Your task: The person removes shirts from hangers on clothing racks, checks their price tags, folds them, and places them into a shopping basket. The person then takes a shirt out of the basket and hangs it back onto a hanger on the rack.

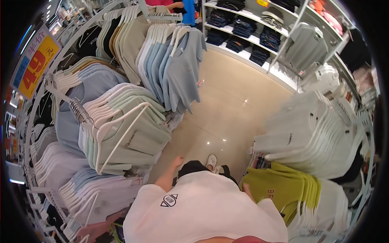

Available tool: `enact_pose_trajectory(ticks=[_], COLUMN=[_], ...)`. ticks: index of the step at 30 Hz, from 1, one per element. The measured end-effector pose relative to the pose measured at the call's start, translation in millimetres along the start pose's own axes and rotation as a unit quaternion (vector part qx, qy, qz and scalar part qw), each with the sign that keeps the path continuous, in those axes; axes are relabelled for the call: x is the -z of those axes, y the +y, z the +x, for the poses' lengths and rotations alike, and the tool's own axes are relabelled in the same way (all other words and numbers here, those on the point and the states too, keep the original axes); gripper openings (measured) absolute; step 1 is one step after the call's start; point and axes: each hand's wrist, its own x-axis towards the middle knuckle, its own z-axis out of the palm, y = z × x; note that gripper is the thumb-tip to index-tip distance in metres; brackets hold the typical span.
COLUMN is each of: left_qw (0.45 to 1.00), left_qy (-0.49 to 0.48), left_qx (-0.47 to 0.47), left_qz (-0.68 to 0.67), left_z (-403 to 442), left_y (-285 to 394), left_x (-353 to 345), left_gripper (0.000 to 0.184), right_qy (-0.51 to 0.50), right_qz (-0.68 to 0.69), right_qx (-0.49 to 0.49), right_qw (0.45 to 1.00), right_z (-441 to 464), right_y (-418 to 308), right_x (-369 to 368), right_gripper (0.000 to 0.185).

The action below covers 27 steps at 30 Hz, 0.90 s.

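My left hand (177, 161) hangs low over the floor, apart from the clothes; its fingers look curled in, with nothing seen in them. To its left are pale green sweatshirts (142, 139) on white hangers, with a bare white hanger (123, 137) in front of them. My right hand (246, 188) is down at my side, beside the yellow-green shirts (275, 186). Its fingers are too small and blurred to make out, and I cannot tell whether it touches the cloth.
Racks of blue shirts (182, 60) and white shirts (308, 133) flank a shiny tiled aisle (227, 93). Shelves (259, 38) of folded jeans stand ahead. A yellow price sign (36, 65) hangs at left. Another person's arm (174, 5) shows at the top.
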Motion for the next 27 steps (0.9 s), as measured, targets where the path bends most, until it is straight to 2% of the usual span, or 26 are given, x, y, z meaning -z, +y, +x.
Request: enact_pose_trajectory(ticks=[1, 2, 3, 4, 5, 6, 7, 8, 10, 12, 14, 16, 18, 19, 21, 22, 24, 25, 26, 27], left_qw=[0.998, 0.992, 0.988, 0.982, 0.979, 0.968, 0.954, 0.951, 0.944, 0.934, 0.925, 0.903, 0.893, 0.88, 0.882, 0.885, 0.866, 0.848, 0.848, 0.834], left_qy=[0.037, 0.072, 0.074, 0.078, 0.083, 0.103, 0.125, 0.133, 0.13, 0.162, 0.191, 0.254, 0.286, 0.318, 0.327, 0.335, 0.348, 0.359, 0.359, 0.408], left_qx=[-0.005, -0.008, -0.019, -0.033, -0.023, -0.064, -0.105, -0.096, -0.128, -0.145, -0.163, -0.212, -0.229, -0.252, -0.254, -0.255, -0.291, -0.326, -0.321, -0.344], left_qz=[-0.053, -0.106, -0.137, -0.171, -0.184, -0.219, -0.252, -0.263, -0.275, -0.284, -0.287, -0.275, -0.263, -0.249, -0.226, -0.201, -0.21, -0.217, -0.221, -0.136], left_z=[13.5, 24.8, 27.2, 22.5, 20.3, 18.3, 16.4, 14.4, 11.2, 14.7, 23.9, 36.9, 45.3, 50.7, 53.4, 57.5, 72.5, 81.9, 95.9, 111.7], left_y=[12.6, 24.1, 44.9, 73.4, 94.0, 111.4, 127.8, 143.9, 173.1, 198.7, 219.0, 239.1, 263.6, 277.3, 307.0, 318.9, 338.2, 345.6, 350.4, 353.9], left_x=[2.8, 2.5, 9.6, 21.8, 27.7, 32.3, 39.3, 49.4, 74.6, 106.9, 143.7, 181.0, 219.1, 240.7, 279.0, 293.9, 311.9, 315.7, 318.3, 321.2], left_gripper=[0.031, 0.033, 0.032, 0.031, 0.031, 0.029, 0.027, 0.027, 0.026, 0.025, 0.025, 0.024, 0.023, 0.023, 0.023, 0.023, 0.023, 0.023, 0.023, 0.023], right_qy=[-0.023, -0.045, -0.067, -0.082, -0.068, -0.077, -0.113, -0.149, -0.23, -0.277, -0.346, -0.362, -0.346, -0.346, -0.304, -0.304, -0.272, -0.275, -0.263, -0.252], right_qz=[-0.105, -0.165, -0.234, -0.302, -0.246, -0.211, -0.164, -0.117, -0.036, -0.032, -0.059, -0.064, -0.083, -0.082, -0.091, -0.094, -0.115, -0.119, -0.121, -0.122], right_qx=[-0.118, -0.014, 0.053, 0.074, 0.08, 0.181, 0.149, 0.115, 0.09, 0.163, 0.315, 0.389, 0.512, 0.515, 0.654, 0.656, 0.738, 0.737, 0.769, 0.799], right_qw=[0.987, 0.985, 0.969, 0.947, 0.964, 0.958, 0.969, 0.975, 0.968, 0.947, 0.882, 0.845, 0.782, 0.78, 0.687, 0.685, 0.607, 0.605, 0.57, 0.533], right_z=[1.7, -9.2, 7.6, 40.4, 58.3, 93.2, 102.0, 98.1, 54.2, 4.0, -9.0, -59.3, -79.1, -92.2, -115.4, -119.8, -122.5, -122.0, -121.5, -119.5], right_y=[-68.2, -146.8, -189.5, -218.8, -249.9, -258.8, -290.9, -331.6, -421.1, -491.2, -530.3, -596.2, -648.3, -678.9, -730.5, -748.8, -776.8, -786.3, -793.6, -799.4], right_x=[-3.9, -11.2, -17.7, -32.6, -50.6, -71.5, -88.2, -109.0, -144.0, -182.6, -227.2, -257.1, -286.8, -300.1, -318.8, -330.4, -354.0, -366.4, -378.0, -387.8], right_gripper=[0.036, 0.034, 0.032, 0.031, 0.031, 0.029, 0.028, 0.028, 0.029, 0.028, 0.027, 0.025, 0.026, 0.026, 0.025, 0.025, 0.025, 0.025, 0.024, 0.023])
